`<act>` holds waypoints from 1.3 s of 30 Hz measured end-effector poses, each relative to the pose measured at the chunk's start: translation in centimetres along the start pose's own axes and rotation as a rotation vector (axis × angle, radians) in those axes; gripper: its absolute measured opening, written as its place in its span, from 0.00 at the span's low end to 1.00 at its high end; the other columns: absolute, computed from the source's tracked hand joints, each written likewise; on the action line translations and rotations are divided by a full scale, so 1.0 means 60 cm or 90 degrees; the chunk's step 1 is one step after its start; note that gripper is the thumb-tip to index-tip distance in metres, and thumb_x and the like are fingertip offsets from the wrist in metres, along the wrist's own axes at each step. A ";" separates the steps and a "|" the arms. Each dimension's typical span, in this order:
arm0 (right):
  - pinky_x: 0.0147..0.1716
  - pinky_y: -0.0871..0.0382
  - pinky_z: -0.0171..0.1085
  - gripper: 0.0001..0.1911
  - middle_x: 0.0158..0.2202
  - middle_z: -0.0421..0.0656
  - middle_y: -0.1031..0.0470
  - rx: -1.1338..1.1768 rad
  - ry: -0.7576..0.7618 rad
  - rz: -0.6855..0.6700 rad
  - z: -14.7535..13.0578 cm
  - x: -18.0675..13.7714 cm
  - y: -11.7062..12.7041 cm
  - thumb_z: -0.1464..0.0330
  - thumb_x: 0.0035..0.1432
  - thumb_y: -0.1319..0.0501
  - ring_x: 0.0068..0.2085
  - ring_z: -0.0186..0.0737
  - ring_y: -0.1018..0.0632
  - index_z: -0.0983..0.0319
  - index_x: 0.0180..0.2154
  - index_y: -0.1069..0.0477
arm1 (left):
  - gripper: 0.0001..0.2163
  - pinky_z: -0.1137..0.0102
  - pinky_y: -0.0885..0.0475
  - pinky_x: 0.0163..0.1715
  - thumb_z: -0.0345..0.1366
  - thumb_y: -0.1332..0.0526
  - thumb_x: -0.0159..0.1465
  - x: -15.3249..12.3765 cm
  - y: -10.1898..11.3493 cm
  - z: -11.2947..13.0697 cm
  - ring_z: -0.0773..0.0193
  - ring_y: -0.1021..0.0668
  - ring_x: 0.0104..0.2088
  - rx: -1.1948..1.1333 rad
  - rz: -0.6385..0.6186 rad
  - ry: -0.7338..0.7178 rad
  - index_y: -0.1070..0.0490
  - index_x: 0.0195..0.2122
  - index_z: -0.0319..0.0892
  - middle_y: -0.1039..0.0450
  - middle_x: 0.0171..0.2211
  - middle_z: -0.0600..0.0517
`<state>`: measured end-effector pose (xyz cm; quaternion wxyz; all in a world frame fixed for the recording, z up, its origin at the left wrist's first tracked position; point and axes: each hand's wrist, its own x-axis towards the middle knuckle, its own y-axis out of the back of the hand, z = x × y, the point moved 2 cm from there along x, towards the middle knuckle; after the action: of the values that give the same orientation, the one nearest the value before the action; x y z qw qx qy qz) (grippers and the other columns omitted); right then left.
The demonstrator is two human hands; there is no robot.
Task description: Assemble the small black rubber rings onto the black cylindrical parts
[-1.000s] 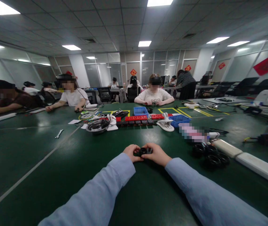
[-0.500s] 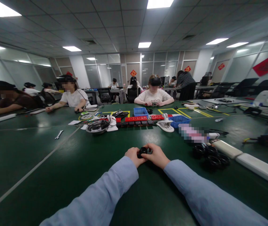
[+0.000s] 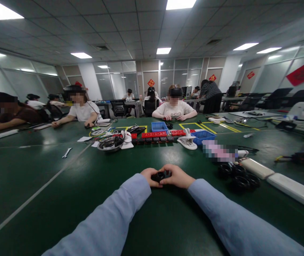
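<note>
My left hand (image 3: 148,176) and my right hand (image 3: 177,176) meet at the middle of the green table (image 3: 61,199). Between them they pinch a small black round part (image 3: 160,175), fingers closed on it from both sides. Both arms wear light blue sleeves. A cluster of similar black rings (image 3: 237,175) lies to the right of my right hand, out of touch.
White power strips (image 3: 293,188) lie at the right. Farther back are a metal bowl (image 3: 110,144), a row of red and black parts (image 3: 157,136), blue bins (image 3: 204,136) and a wrench (image 3: 67,152). Several people sit at the far side and the left.
My hands have kept hold of the black part and turned it slightly between the fingers. They shifted a little and came back near the same spot.
</note>
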<state>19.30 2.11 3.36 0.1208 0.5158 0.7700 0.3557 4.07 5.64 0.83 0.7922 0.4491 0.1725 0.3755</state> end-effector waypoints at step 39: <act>0.28 0.41 0.31 0.14 0.28 0.38 0.33 0.013 -0.028 0.035 0.008 0.001 -0.003 0.67 0.37 0.35 0.28 0.32 0.34 0.63 0.31 0.32 | 0.21 0.74 0.37 0.30 0.46 0.36 0.42 0.000 -0.006 0.006 0.63 0.30 0.31 0.013 0.047 0.017 0.30 0.34 0.38 0.33 0.28 0.52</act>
<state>19.42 2.33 2.89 0.1228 0.5457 0.7562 0.3395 4.47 5.32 0.75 0.7707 0.4583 0.1702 0.4087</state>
